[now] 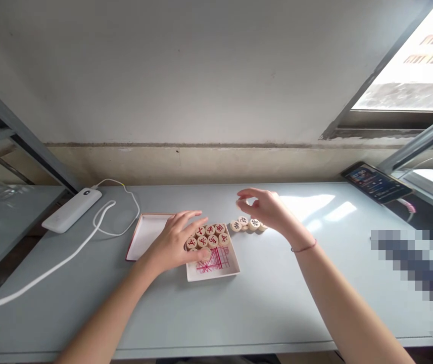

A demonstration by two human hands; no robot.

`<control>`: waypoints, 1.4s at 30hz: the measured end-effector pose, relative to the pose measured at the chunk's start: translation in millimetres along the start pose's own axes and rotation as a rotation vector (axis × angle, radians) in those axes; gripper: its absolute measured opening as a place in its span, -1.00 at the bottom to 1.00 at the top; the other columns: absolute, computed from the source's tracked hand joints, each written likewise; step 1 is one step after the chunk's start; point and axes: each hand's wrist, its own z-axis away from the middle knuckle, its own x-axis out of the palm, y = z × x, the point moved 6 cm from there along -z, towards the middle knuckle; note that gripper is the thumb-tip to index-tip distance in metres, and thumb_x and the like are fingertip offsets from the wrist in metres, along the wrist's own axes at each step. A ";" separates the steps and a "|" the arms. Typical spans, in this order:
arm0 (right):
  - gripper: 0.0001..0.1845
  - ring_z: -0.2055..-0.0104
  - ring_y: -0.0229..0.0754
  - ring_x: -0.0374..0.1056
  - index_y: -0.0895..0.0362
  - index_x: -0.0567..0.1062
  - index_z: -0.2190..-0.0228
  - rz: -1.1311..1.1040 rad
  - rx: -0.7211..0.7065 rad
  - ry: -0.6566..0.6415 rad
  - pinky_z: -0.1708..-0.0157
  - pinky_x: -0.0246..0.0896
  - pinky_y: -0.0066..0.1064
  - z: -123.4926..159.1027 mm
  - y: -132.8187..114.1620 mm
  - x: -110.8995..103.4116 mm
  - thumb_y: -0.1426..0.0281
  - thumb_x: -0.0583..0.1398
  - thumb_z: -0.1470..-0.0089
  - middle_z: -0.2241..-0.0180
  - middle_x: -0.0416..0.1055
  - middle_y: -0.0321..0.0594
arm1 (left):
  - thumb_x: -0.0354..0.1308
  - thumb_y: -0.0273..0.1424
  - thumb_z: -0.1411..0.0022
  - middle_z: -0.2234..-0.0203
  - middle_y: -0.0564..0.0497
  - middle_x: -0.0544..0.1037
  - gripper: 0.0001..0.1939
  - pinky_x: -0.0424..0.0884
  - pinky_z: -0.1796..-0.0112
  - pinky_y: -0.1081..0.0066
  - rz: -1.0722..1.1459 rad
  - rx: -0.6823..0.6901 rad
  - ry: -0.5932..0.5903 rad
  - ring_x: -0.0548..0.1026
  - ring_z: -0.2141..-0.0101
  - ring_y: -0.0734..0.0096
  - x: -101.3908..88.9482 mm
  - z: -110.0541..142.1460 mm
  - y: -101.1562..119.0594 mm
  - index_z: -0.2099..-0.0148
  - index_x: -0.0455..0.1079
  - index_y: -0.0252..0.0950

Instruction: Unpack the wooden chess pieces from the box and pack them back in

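Observation:
A shallow white box [228,268] with red lines on its floor lies on the grey table [239,303]. Several round wooden chess pieces with red characters [211,235] fill its far half. My left hand [176,242] rests flat on the box's left side, fingers spread, its thumb on the pieces. Several more wooden pieces [246,224] lie on the table just right of the box. My right hand [263,207] hovers above them, fingers curled in a loose pinch; whether it holds a piece is hidden. The box's lid [144,235], white inside with a red rim, lies to the left.
A white power bank [72,210] with a white cable [98,227] lies at the far left. A phone [375,182] leans at the far right by a window frame. A metal rack [19,136] stands to the left. A wall runs along the table's far edge.

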 end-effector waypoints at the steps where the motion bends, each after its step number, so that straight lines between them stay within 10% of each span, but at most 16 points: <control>1: -0.68 0.48 -0.26 0.44 0.09 0.48 0.14 -0.152 -0.026 -0.041 0.55 0.29 -0.44 7.9 -7.2 4.0 0.26 0.15 -0.07 0.13 0.50 -0.15 | 0.13 -0.11 -0.22 -0.14 -0.14 0.27 -0.41 0.25 -0.09 0.07 0.022 -0.001 0.031 0.25 -0.13 0.11 -2.7 -3.9 3.8 -0.23 0.15 -0.16; 5: -0.61 0.43 -0.26 0.45 0.12 0.43 0.13 -0.618 -0.121 -0.292 0.60 0.34 -0.49 35.9 -30.7 36.2 0.16 0.20 -0.06 0.14 0.47 -0.10 | 0.07 -0.19 -0.30 -0.03 -0.08 0.38 -0.50 0.43 0.06 0.25 0.147 0.032 0.086 0.45 0.05 0.27 -4.1 -19.0 23.1 -0.23 0.13 -0.14; 12: -0.62 0.41 -0.28 0.42 0.15 0.44 0.23 -0.842 -0.087 -0.304 0.46 0.40 -0.43 47.0 -25.7 61.9 0.12 0.23 -0.03 0.21 0.47 -0.13 | 0.07 -0.43 -0.28 0.11 -0.01 0.46 -0.72 0.47 0.22 0.41 0.251 0.005 0.091 0.52 0.25 0.42 6.5 -15.0 29.5 -0.05 0.32 -0.17; 19: -0.66 0.38 -0.23 0.40 0.14 0.44 0.20 -0.713 -0.043 -0.177 0.41 0.37 -0.39 43.2 -5.8 42.1 0.17 0.21 -0.07 0.36 0.46 -0.19 | 0.13 -0.59 -0.10 0.34 0.08 0.52 -0.87 0.35 0.10 0.30 0.150 0.048 0.065 0.48 0.29 0.40 14.4 -5.5 41.0 0.35 0.35 -0.24; 27: -0.83 0.35 -0.30 0.38 0.07 0.47 0.24 -0.349 -0.262 -0.242 0.31 0.38 -0.40 58.4 -26.3 37.5 0.44 0.15 -0.08 0.22 0.37 -0.22 | 0.16 -0.49 -0.17 0.19 0.02 0.52 -0.95 0.25 0.12 0.18 -0.111 0.151 -0.002 0.39 0.12 0.20 23.4 -2.0 42.9 0.34 0.38 -0.24; 35: -0.89 0.32 -0.18 0.26 0.13 0.46 0.43 0.104 -0.612 -0.181 0.31 0.26 -0.33 74.2 -52.4 63.4 0.48 0.16 -0.13 0.40 0.39 -0.21 | 0.21 -0.15 -0.14 -0.01 -0.14 0.41 -0.61 0.23 -0.04 0.08 -0.114 0.076 0.007 0.31 -0.06 0.08 14.5 -4.0 19.0 0.05 0.37 -0.25; 42: -0.92 0.24 -0.15 0.25 0.14 0.44 0.43 0.192 -0.656 -0.117 0.27 0.26 -0.32 73.4 -49.1 70.9 0.50 0.17 -0.11 0.24 0.34 -0.12 | 0.23 -0.25 -0.09 -0.17 -0.18 0.28 -0.35 0.13 -0.15 -0.04 -0.115 0.007 -0.083 0.23 -0.17 0.02 26.6 -1.9 12.3 -0.22 0.17 -0.23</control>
